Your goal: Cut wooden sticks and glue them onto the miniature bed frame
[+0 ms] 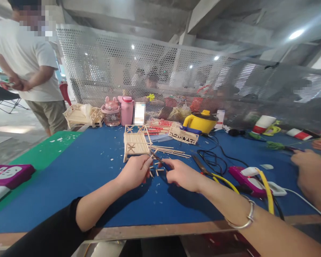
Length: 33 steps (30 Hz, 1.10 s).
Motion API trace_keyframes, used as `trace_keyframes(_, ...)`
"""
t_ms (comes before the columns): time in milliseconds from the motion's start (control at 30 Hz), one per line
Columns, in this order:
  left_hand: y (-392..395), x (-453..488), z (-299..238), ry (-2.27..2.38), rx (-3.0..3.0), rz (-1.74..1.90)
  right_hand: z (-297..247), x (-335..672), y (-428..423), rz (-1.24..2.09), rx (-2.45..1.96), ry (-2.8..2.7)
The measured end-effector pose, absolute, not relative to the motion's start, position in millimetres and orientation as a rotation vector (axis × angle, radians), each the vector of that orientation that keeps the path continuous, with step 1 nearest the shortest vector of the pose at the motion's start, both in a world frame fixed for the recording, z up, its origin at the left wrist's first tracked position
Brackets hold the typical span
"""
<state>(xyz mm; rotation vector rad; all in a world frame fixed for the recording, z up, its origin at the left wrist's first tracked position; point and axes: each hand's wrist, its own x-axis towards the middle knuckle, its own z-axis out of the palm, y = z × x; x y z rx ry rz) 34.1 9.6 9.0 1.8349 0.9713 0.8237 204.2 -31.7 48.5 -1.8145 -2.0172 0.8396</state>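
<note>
The left hand (133,172) pinches a thin wooden stick (151,156) at its fingertips; the right hand (182,175) grips blue-handled pliers (164,165), their tip at the stick. A miniature wooden-stick frame (135,143) stands on the surface (69,185) just beyond the left hand.

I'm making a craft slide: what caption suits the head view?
Hands at work with a blue-handled tool near a stick-built model.
</note>
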Motion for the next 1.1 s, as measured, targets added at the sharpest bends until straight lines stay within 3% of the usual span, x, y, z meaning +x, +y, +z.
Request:
trace_keyframes(200, 4.8, 29.8, 16.5, 0.735, 1.891, 0.719, 38.5, 215.5, -29.6, 1.904, -1.429, -1.347)
trace_keyframes(367, 13.6, 31.9, 9.9, 0.916, 1.717, 0.997, 36.1, 219.1, -32.2, 2.284, -1.284, -1.15)
trace_keyframes(833, 21.7, 34.3, -4.7, 1.038, 1.671, 0.95, 50.0, 223.2, -38.6, 2.434, -1.158, -1.126)
trace_keyframes(1100, 22.5, 37.1, -2.1, 0.955, 1.43, 0.978, 45.2, 227.6, -40.4, 2.294, -1.15, -1.264)
